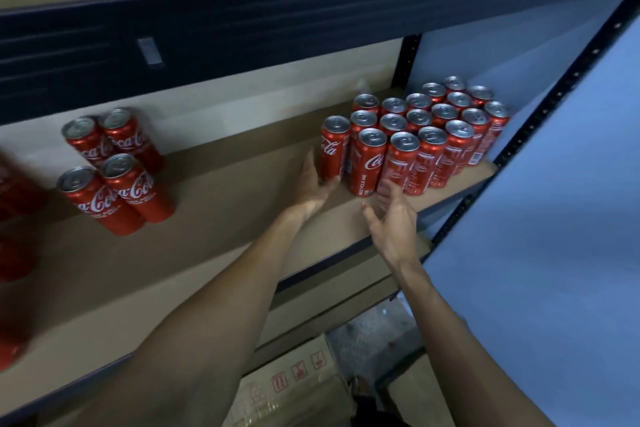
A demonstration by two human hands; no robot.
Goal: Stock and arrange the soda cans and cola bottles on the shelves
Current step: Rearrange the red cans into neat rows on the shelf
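Note:
Several red cola cans (429,128) stand packed in rows at the right end of a brown shelf board (221,204). One red cola can (333,146) stands at the left edge of that block. My left hand (313,187) cups its base, with the thumb on the front and the fingers behind. My right hand (393,215) hovers just in front of the front row, with its fingers spread and relaxed, and holds nothing. A loose group of several cans (114,166) stands further left. More red cans at the far left edge are blurred.
A dark metal beam (311,17) of the upper shelf runs overhead. A dark perforated upright (540,121) and a blue wall (554,253) close off the right side. A cardboard box (294,378) lies on the floor below. The shelf board between the two can groups is bare.

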